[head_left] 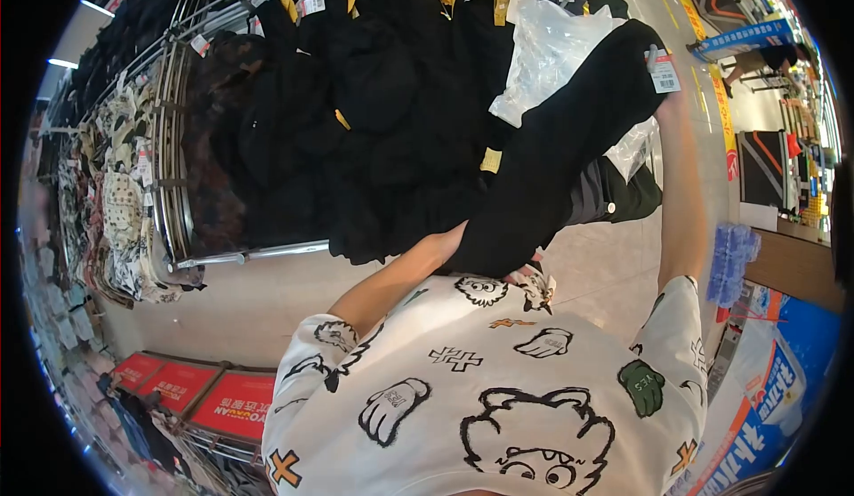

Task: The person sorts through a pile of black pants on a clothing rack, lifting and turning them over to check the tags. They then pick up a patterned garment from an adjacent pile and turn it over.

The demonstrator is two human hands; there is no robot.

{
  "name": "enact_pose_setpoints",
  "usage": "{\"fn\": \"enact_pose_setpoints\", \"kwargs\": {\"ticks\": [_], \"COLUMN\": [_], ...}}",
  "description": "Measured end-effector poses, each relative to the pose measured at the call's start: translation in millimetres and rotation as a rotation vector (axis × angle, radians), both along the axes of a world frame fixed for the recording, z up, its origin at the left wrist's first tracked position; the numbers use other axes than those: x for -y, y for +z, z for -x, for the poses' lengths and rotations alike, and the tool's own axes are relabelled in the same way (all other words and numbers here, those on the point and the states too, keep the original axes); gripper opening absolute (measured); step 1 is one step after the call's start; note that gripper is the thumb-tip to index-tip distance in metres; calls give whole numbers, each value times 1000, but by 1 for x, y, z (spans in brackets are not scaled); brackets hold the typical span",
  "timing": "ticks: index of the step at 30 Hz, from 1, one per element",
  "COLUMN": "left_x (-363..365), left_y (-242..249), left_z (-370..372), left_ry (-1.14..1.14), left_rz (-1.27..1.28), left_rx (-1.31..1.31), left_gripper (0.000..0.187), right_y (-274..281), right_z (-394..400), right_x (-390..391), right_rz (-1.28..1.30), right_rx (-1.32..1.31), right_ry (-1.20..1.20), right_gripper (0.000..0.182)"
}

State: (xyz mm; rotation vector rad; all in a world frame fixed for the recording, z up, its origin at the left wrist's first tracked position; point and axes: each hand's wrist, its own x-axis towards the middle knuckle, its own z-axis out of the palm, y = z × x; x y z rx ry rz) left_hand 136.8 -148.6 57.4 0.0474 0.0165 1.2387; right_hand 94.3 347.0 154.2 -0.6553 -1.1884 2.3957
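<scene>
Beside a round metal clothes rack (238, 254), a person holds up a black garment (560, 145) with both hands.

Right hand (669, 96) is clenched on the garment's upper end, just below a white price tag (664, 73), arm raised and extended. Left hand is hidden behind the garment's lower end near the chest; the forearm (400, 278) runs up to it, and its grip cannot be confirmed. Garment hangs slanted between the two arms, in front of the rack's hanging black clothes (374, 96) with yellow tags. A clear plastic bag (547, 47) lies behind the garment's upper part. Printed light garments (120, 202) hang at the rack's left side. Wearer's shirt (498, 389) is white with cartoon prints. Floor (605, 269) is pale tile.
</scene>
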Motion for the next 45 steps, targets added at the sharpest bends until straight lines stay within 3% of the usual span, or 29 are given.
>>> {"fn": "enact_pose_setpoints", "kwargs": {"ticks": [1, 3, 6, 9, 12, 13, 14, 16, 17, 20, 24, 25, 27, 29, 30, 31, 32, 35, 36, 38, 40, 44, 45], "left_x": [-1, 1, 20, 45, 46, 35, 31, 24, 12, -14, -37, -40, -43, -52, -57, -58, -61, -72, -76, -81, -85, -80, -76], "left_y": [18, 48, 45, -24, -9, 0, -13, -49, -36, -13, 3, 0, -12, -21, -23, -24, -20, 1, 9, 12, 8, 0, 0], "left_z": [2, 4, -25, -59, -48, -52, -61, -79, -79, -85, -91, -91, -90, -88, -87, -84, -83, -75, -73, -71, -70, -71, -71], "left_ry": [4, 11, 242, 400, 244, 136, 288, 592, 658, 785, 941, 811, 539, 611, 641, 678, 673, 654, 641, 607, 565, 373, 365], "left_rz": [-48, -139, 342, 361, 562, 894, 922, 970, 1065, 1256, 1275, 1358, 1512, 1588, 1608, 1595, 1615, 1654, 1652, 1651, 1663, 1640, 1601], "left_rx": [58, 175, 412, -88, -916, -1239, -1224, -1185, -1136, -1126, -1082, -1169, -1335, -1764, -1984, -2094, -2038, -1787, -1646, -1518, -1540, -1902, -1915], "left_gripper": [68, 71, 75, 75, 73, 65, 60, 50, 44, 38, 36, 35, 33, 27, 23, 24, 22, 21, 23, 30, 40, 46, 43], "right_y": [-16, -8, 7, 46, 1, -18, -38, -92, -109, -151, -154, -157, -186, -219, -202, -194, -191, -225, -179, -194, -177, -166, -162], "right_z": [4, 31, 120, 175, 222, 236, 249, 274, 277, 292, 316, 325, 355, 368, 353, 350, 350, 387, 364, 376, 364, 356, 354], "right_x": [-28, -33, -90, -35, 6, 16, 24, 39, 53, 78, 79, 80, 76, 69, 80, 88, 92, 76, 93, 87, 94, 107, 112], "right_rz": [147, 78, -103, -113, -109, -113, -120, -3, -79, -139, 99, 50, -629, -1411, -1548, -1584, -1619, -1408, -1054, -1248, -2079, -2249, -2255], "right_rx": [-198, -204, -260, -192, -17, 42, 103, 182, 231, 278, 59, 78, 18, 93, 227, 272, 318, -36, -44, 0, 171, 68, -69], "right_ry": [291, 211, 164, 60, 122, 144, 165, 472, 500, 546, 694, 668, 659, 525, 577, 605, 634, 567, 719, 518, 345, -66, -181], "right_gripper": [48, 47, 45, 42, 39, 39, 38, 33, 31, 29, 37, 43, 51, 64, 67, 68, 70, 67, 68, 65, 65, 64, 51]}}
